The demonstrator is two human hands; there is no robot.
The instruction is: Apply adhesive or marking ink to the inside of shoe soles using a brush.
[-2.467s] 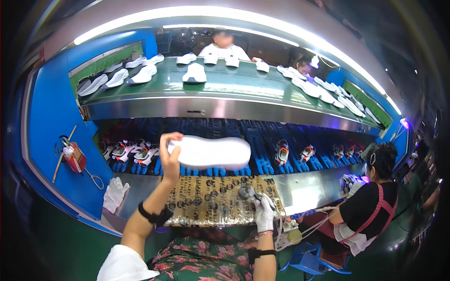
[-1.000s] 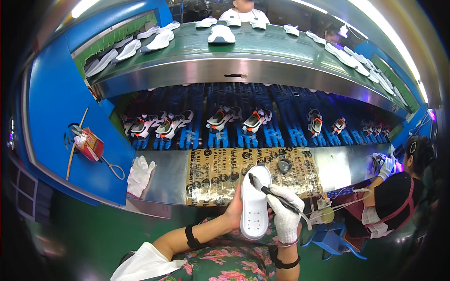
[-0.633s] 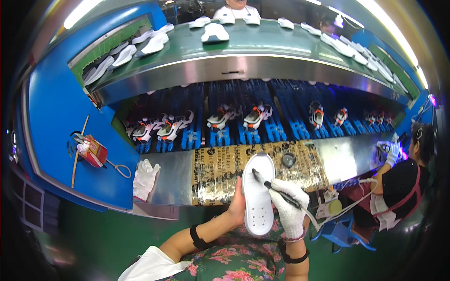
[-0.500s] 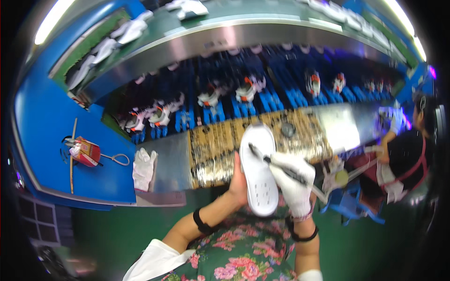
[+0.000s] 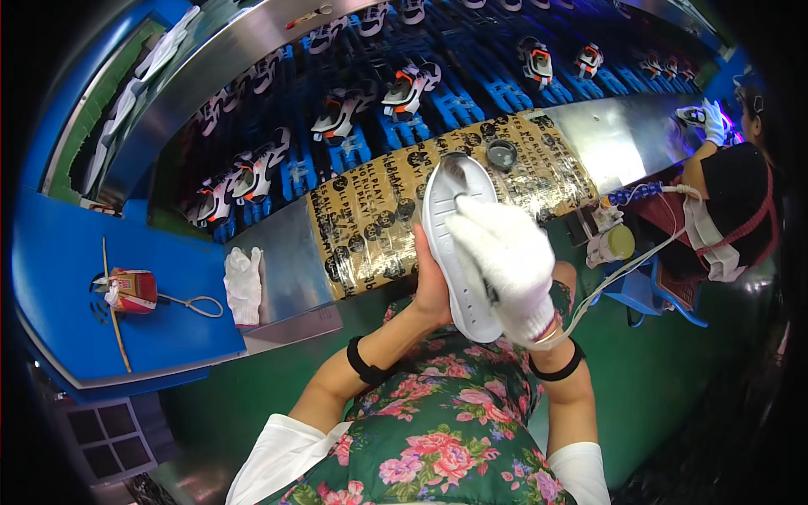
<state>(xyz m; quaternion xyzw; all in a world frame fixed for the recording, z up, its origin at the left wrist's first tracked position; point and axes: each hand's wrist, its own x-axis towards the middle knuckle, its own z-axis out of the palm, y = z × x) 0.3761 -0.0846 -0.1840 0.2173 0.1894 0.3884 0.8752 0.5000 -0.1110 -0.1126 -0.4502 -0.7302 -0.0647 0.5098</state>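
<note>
A white shoe sole (image 5: 446, 223) is held up lengthwise in front of me, its hollow side facing up. My bare left hand (image 5: 433, 282) grips it along its left edge. My right hand (image 5: 505, 252), in a white knitted glove, is closed round a brush (image 5: 454, 175). The dark bristles lie against the sole's far end, and the glove hides most of the handle. Just beyond the sole, a small round dish (image 5: 502, 155) with grey contents sits on a taped cardboard sheet (image 5: 362, 219).
Shoe uppers (image 5: 412, 88) stand on blue racks (image 5: 454, 105) behind the cardboard. A spare white glove (image 5: 244, 286) lies on the metal ledge to the left, near a red container (image 5: 135, 290). A co-worker (image 5: 728, 194) sits at the right beside a blue stool (image 5: 648, 286).
The brush has moved up to the sole's far end, and the sole is turned a little more on its side. My view has shifted, showing more of the ledge and racks.
</note>
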